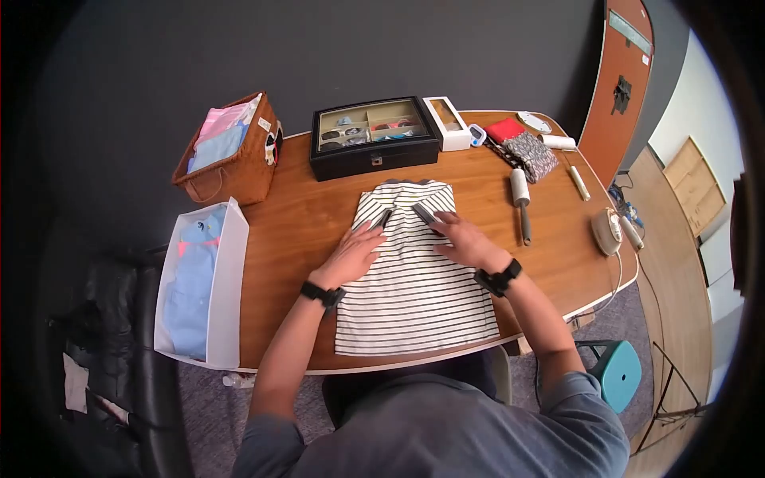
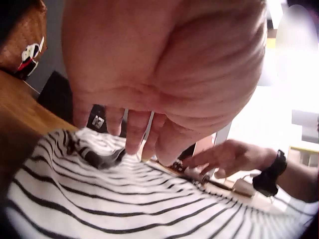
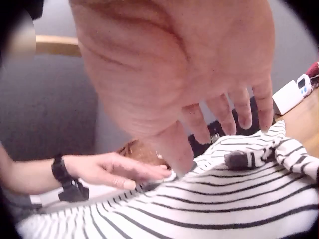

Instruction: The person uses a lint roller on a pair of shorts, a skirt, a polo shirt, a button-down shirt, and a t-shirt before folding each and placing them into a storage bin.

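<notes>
A white shirt with dark stripes [image 1: 418, 295] lies on the wooden table, its sleeves folded inward so that two dark cuffs [image 1: 425, 213] angle near the collar. The left hand [image 1: 351, 255] rests on the shirt's left edge with fingers extended beside one cuff. On the opposite edge, the right hand [image 1: 468, 241] lies with spread fingers by the other cuff. Both wrist views show the palms, the left hand [image 2: 164, 64] and the right hand [image 3: 184, 64], over the striped cloth [image 2: 124, 199], fingers fairly straight.
Behind the shirt stands a black glasses case [image 1: 374, 155], with a white box [image 1: 455, 140] beside it. At left are a wicker basket [image 1: 247, 171] and a white bin [image 1: 225, 295] of clothes. A lint roller [image 1: 520, 191] and an iron [image 1: 606, 232] are at right.
</notes>
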`<state>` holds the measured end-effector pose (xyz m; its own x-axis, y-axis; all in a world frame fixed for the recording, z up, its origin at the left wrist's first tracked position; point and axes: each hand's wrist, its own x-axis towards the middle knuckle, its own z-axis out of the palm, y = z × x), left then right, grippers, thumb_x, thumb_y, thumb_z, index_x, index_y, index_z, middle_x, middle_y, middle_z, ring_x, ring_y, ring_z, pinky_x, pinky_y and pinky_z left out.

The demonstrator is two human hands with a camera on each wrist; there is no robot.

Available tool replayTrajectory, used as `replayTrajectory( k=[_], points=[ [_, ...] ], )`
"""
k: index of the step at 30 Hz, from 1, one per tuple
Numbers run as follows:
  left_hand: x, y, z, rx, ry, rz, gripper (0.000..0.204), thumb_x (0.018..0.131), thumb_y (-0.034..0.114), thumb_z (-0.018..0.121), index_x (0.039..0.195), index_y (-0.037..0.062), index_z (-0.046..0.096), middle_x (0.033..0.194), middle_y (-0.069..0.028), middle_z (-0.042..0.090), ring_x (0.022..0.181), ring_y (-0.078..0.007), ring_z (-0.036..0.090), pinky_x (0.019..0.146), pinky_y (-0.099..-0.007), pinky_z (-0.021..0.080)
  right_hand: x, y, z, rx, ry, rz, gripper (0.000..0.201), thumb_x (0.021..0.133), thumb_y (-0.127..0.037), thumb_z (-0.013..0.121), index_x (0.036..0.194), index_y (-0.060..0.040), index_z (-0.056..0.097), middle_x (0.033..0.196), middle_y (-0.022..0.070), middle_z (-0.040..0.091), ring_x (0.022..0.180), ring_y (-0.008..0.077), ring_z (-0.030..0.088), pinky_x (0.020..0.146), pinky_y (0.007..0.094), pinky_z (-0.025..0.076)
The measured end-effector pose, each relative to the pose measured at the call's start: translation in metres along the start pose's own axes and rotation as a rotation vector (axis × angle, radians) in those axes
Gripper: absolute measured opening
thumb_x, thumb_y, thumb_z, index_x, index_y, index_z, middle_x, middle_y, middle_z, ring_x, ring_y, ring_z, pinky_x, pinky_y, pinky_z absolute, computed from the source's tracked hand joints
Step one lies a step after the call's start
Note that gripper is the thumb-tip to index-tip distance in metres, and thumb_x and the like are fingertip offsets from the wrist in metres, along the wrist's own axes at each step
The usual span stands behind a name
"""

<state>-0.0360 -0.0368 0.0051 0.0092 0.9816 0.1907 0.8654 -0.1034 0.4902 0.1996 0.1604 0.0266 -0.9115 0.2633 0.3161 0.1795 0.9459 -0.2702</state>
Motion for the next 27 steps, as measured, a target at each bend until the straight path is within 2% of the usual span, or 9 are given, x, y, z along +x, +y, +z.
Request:
replayTrajectory(
  k=[4,6,11,14,16,18,20,23,27],
  points=[
    [0.026,-0.013,0.014,0.278,0.093,-0.099,0.038,0.09,0.007,0.055,0.127,0.0105,0.061,0.143,-0.02,0.045,0.131,-0.0382,0.043,0.105,-0.0465,0.041,0.021,0.008,0.019,-0.282,-0.195,0.175,0.034,0.081,-0.012,0.061,0.115,-0.0048,0.06,0.108,0.0199,0.066,0.102,0.0356,0.063,0.09,0.0404,0.051],
    [0.032,-0.007,0.011,0.364,-0.033,-0.242,0.038,0.088,0.007,0.055,0.125,0.0101,0.063,0.137,-0.0197,0.05,0.125,-0.0368,0.048,0.094,-0.0466,0.048,0.024,0.019,0.021,-0.236,-0.098,0.174,0.025,0.08,-0.009,0.06,0.104,-0.0046,0.062,0.1,0.0196,0.067,0.094,0.0373,0.064,0.081,0.0454,0.053],
    [0.026,-0.041,0.002,-0.001,0.452,-0.469,0.024,0.085,0.008,0.054,0.103,-0.0006,0.067,0.091,-0.0234,0.068,0.085,-0.042,0.065,0.077,-0.0503,0.053,0.015,0.065,0.019,0.161,0.352,0.7,0.025,0.083,-0.018,0.061,0.101,-0.0038,0.071,0.092,0.0255,0.068,0.086,0.0417,0.066,0.077,0.0479,0.054],
    [0.006,-0.066,-0.014,0.075,0.574,-0.592,0.025,0.088,0.016,0.056,0.101,-0.0032,0.065,0.099,-0.0245,0.068,0.089,-0.0424,0.065,0.078,-0.0519,0.051,0.002,0.07,0.01,-0.015,0.44,0.923,0.029,0.082,-0.021,0.062,0.104,-0.0024,0.069,0.089,0.0252,0.069,0.084,0.0427,0.068,0.075,0.0496,0.054],
    [0.011,-0.051,-0.024,0.116,0.672,-0.596,0.028,0.09,0.02,0.056,0.103,-0.0033,0.065,0.1,-0.0241,0.067,0.091,-0.0426,0.064,0.08,-0.0519,0.051,0.001,0.057,0.006,-0.084,0.374,0.923,0.031,0.08,-0.018,0.064,0.107,-0.0011,0.065,0.094,0.0244,0.069,0.088,0.0432,0.066,0.078,0.0496,0.054],
    [0.021,-0.021,-0.031,0.191,0.68,-0.44,0.034,0.091,0.026,0.059,0.111,-0.0018,0.063,0.104,-0.0229,0.065,0.1,-0.0412,0.06,0.088,-0.0486,0.049,0.004,0.049,0.017,-0.429,0.519,0.484,0.032,0.079,-0.015,0.066,0.107,-0.0001,0.063,0.11,0.025,0.065,0.103,0.0412,0.062,0.089,0.0483,0.05],
    [0.031,-0.003,-0.013,0.152,0.499,-0.007,0.024,0.085,0.011,0.064,0.105,-0.0006,0.067,0.11,-0.021,0.061,0.109,-0.0369,0.054,0.094,-0.0451,0.045,0.021,0.029,0.014,-0.023,0.112,0.526,0.039,0.077,-0.014,0.068,0.113,0.0006,0.061,0.132,0.0248,0.054,0.122,0.0406,0.05,0.105,0.0478,0.04],
    [0.034,0.003,0.013,0.435,0.346,-0.021,0.02,0.083,0.005,0.061,0.1,0.0003,0.069,0.112,-0.0203,0.06,0.115,-0.0356,0.051,0.092,-0.0436,0.047,0.037,0.019,0.03,-0.115,-0.056,0.309,0.057,0.085,-0.034,0.066,0.13,-0.0008,0.053,0.143,0.0271,0.044,0.132,0.0442,0.041,0.112,0.0517,0.031],
    [0.038,-0.012,-0.003,0.339,0.236,-0.321,0.019,0.081,0.0,0.058,0.096,0.0005,0.07,0.105,-0.0217,0.062,0.101,-0.0397,0.061,0.082,-0.0466,0.053,0.04,0.022,0.044,-0.193,-0.423,0.445,0.099,0.088,-0.081,0.025,0.156,-0.0089,0.02,0.162,0.023,0.008,0.149,0.0449,0.003,0.118,0.0576,0.002]
  ],
)
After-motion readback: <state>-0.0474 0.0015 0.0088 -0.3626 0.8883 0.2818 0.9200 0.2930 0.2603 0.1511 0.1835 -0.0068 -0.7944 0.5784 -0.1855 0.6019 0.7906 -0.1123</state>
